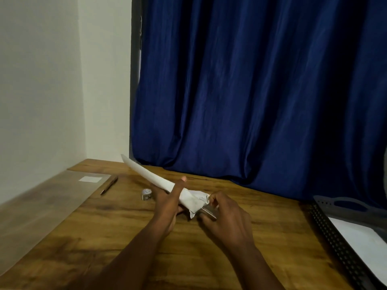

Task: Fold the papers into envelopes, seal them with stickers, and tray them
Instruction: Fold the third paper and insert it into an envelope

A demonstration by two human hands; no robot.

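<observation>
Two hands of mine meet over the middle of the wooden table (146,237), both busy with one white paper (150,176). My left hand (167,208) grips it about midway — thumb laid across the top, the other fingers curled underneath — so the sheet is clamped and lifted clear of the wood. It is seen almost edge-on, a long narrow blade slanting up and away to the far left. My right hand (228,218) pinches the near end, where the paper looks crumpled and faintly printed; fingertips are pressed together on it, and a small shiny strip shows just under them, though I cannot tell what it is.

Just beyond my left hand a little roll of stickers (146,194) stands on the table. Farther left a pen (109,185) lies beside a clear plastic sheet (52,201) with a white label at its far end. At the right edge sits the grey perforated tray (335,233), with white paper lying inside it. A blue curtain (251,91) hangs behind the table.
</observation>
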